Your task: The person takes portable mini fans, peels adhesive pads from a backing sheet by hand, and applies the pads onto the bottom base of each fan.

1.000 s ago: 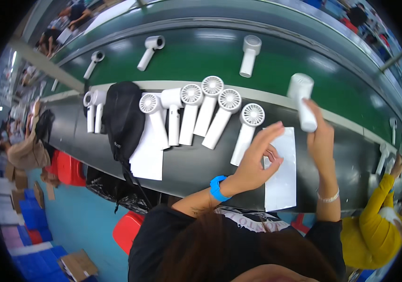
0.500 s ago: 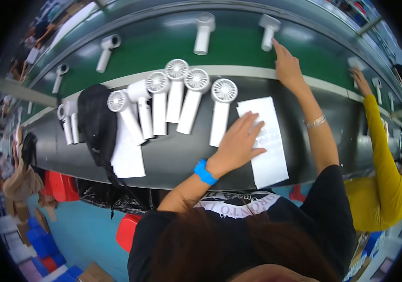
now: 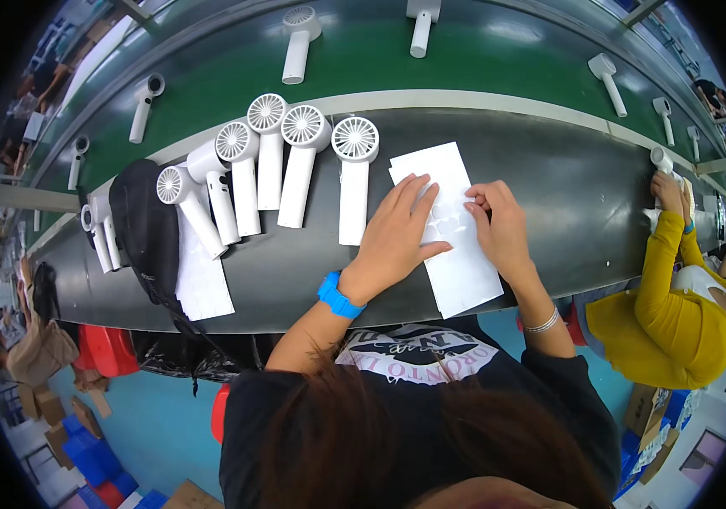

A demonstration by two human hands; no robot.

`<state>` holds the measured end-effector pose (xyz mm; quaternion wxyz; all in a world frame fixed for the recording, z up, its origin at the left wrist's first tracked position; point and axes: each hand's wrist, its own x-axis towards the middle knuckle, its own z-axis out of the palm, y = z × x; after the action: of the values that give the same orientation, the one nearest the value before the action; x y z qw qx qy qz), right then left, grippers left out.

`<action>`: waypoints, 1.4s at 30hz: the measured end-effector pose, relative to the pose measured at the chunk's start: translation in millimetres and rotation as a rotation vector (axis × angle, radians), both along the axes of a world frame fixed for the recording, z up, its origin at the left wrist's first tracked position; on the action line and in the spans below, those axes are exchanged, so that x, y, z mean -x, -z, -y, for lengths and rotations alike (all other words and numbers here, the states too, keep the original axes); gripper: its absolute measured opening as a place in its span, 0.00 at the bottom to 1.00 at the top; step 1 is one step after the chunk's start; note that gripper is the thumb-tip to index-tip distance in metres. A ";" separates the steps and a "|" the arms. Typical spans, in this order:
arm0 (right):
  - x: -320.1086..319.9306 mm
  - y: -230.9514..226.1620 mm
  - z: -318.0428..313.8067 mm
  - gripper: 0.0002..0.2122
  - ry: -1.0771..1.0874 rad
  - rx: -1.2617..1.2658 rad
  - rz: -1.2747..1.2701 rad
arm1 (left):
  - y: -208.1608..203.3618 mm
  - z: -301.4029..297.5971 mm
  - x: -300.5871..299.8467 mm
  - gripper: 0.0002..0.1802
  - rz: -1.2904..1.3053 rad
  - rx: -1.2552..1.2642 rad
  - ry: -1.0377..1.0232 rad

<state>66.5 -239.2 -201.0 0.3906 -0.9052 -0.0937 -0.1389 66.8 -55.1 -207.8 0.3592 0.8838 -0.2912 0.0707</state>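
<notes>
I see that the person wears a black top with short sleeves and a pale printed design on the chest. On the left hand (image 3: 394, 240) side there is a bright blue wristband (image 3: 339, 296), and near the right hand (image 3: 500, 231) a thin silver bracelet (image 3: 543, 322). Dark brown hair fills the bottom.

Both my forearms are reaching forward and angling in toward each other. My left hand (image 3: 397, 231) is lying flat, palm down, fingers spread and pointing up and away from me, with a blue band on that wrist. My right hand (image 3: 498, 222) is curling its fingers inward, fingertips pinching close together, thin bracelet on the wrist.
</notes>
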 end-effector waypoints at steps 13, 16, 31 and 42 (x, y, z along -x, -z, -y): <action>-7.3 -2.9 10.4 0.04 -0.110 0.022 -0.082 | -12.1 -2.1 -4.1 0.38 -0.006 -0.088 0.013; -2.2 -14.6 26.4 0.01 -0.125 -0.216 -0.072 | -14.6 -0.6 -4.4 0.36 -0.002 -0.138 -0.002; 1.1 31.1 56.3 0.01 0.267 -0.380 0.110 | -47.7 -171.9 -205.4 0.38 -0.137 -0.517 -0.642; 3.9 33.4 58.4 0.02 0.267 -0.495 0.077 | -125.4 -157.2 -190.9 0.16 0.374 0.057 -0.439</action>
<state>62.6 -297.6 -234.4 0.5743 -0.7805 0.0484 -0.2423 257.7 102.1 -82.4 0.3000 0.8870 -0.1519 0.3165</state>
